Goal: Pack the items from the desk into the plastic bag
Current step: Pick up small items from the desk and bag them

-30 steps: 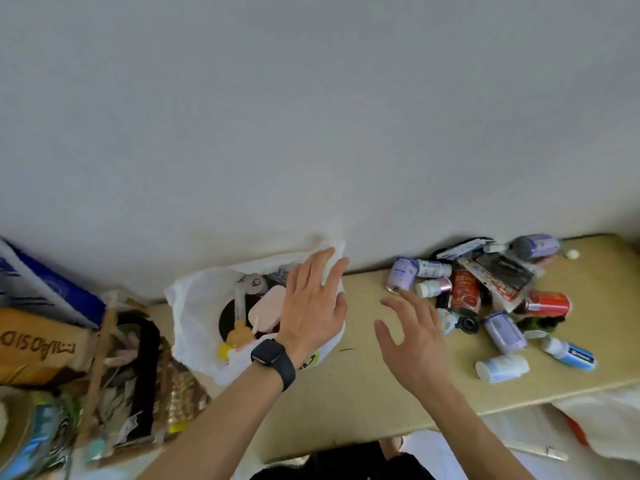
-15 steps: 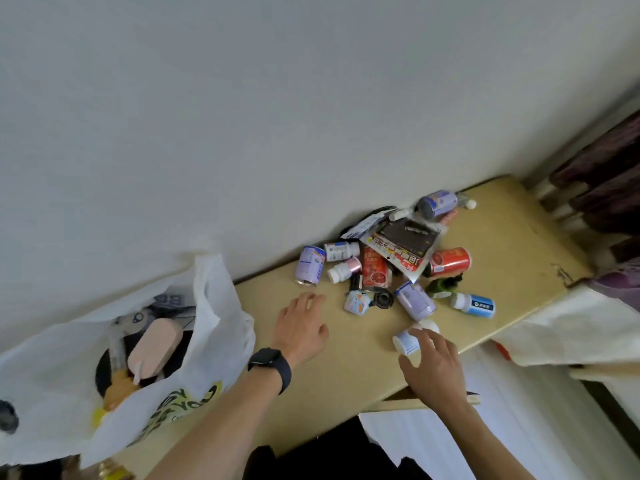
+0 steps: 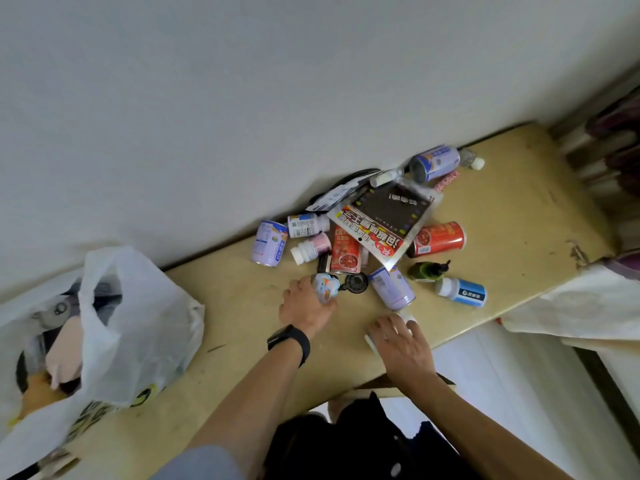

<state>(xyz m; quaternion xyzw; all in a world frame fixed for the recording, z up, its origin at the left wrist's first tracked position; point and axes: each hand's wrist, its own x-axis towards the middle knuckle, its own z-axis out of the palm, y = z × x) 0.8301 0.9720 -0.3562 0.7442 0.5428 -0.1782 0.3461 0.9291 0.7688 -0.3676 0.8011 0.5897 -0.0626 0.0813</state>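
Note:
A white plastic bag (image 3: 138, 327) stands open at the desk's left end with a pink item and other things inside. A pile of cans, pill bottles and packets lies against the wall mid-desk. My left hand (image 3: 304, 308), with a black watch on the wrist, grips a small light-blue patterned container (image 3: 325, 287) at the pile's near edge. My right hand (image 3: 401, 344) is curled over a white bottle (image 3: 407, 318) lying near the desk's front edge, just below a purple can (image 3: 393, 289).
The pile holds red cans (image 3: 438, 239), purple cans (image 3: 268, 242), a silver snack packet (image 3: 384, 220), a blue-labelled white bottle (image 3: 462, 292), a dark green pump bottle (image 3: 427, 270) and a black cap (image 3: 356, 283). The beige desk (image 3: 519, 216) meets a white wall; white cloth (image 3: 581, 306) hangs at the right.
My left hand left the bag and moved right to the pile, taking hold of the small blue container. My right hand came down over the white bottle. The view swung right.

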